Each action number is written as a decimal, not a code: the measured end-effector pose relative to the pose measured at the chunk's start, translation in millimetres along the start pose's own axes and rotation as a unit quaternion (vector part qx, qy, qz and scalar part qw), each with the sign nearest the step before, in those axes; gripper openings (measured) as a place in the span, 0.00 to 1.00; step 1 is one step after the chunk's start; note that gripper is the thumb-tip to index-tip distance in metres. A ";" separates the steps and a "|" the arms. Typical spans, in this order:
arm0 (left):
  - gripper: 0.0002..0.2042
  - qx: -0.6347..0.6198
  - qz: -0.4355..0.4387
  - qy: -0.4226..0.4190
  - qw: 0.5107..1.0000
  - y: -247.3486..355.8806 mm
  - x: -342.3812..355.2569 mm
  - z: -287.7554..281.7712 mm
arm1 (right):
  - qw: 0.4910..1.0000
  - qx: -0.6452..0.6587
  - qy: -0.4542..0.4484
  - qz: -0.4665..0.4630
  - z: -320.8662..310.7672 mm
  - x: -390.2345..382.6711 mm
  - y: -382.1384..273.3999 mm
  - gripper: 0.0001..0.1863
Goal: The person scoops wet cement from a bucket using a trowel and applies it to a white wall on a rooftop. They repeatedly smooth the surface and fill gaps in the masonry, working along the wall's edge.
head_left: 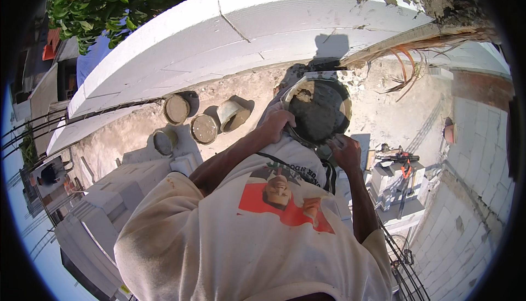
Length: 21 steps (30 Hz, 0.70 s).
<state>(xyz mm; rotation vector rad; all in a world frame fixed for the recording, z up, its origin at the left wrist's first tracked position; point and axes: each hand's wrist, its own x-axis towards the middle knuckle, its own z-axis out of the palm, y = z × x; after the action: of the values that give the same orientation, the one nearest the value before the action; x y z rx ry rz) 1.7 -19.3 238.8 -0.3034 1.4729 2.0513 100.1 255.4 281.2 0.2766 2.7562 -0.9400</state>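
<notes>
A round bucket point(346, 104) of wet grey mortar point(315, 116) is held against the front of my body, its open top facing up. My left hand point(278, 123) is closed on the bucket's left rim, with the thumb over the edge. On the near right side of the rim, my right hand point(345, 152) is closed too, its fingers partly hidden. Just beyond the bucket runs a white block wall point(274, 21), with a shadow falling on its side.
Several mortar-stained buckets point(204, 129) sit on the rough floor to the left. White blocks point(126, 186) are stacked at the near left. Hand tools point(404, 161) lie on blocks at the right. Mortar point(446, 5) and a wooden board point(389, 42) rest by the far wall.
</notes>
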 end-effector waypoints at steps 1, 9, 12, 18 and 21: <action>0.11 -0.117 -0.132 0.054 0.983 18.9 -2.9 13.0 | 1.000 0.018 -0.016 0.018 -7.4 1.6 -4.7 0.19; 0.14 -0.098 -0.172 0.052 0.979 5.5 11.5 4.1 | 0.995 0.098 0.008 -0.024 -121.5 11.3 -100.7 0.08; 0.12 -0.031 -0.069 0.002 0.997 -23.0 17.5 -9.3 | 0.981 0.188 0.012 -0.040 -158.2 31.7 -125.5 0.02; 0.11 0.151 0.068 -0.022 0.986 4.6 0.4 -3.4 | 0.846 0.532 0.021 -0.021 -241.7 127.2 -150.1 0.11; 0.11 0.328 0.277 -0.124 0.895 -33.4 21.1 -31.3 | 0.733 0.673 0.043 -0.089 -298.1 202.5 -98.8 0.13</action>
<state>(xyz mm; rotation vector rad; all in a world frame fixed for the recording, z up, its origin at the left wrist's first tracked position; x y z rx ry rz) -0.5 -34.0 190.7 0.6960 2.1270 1.7296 -160.7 384.6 515.5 0.2323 1.5758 -2.8298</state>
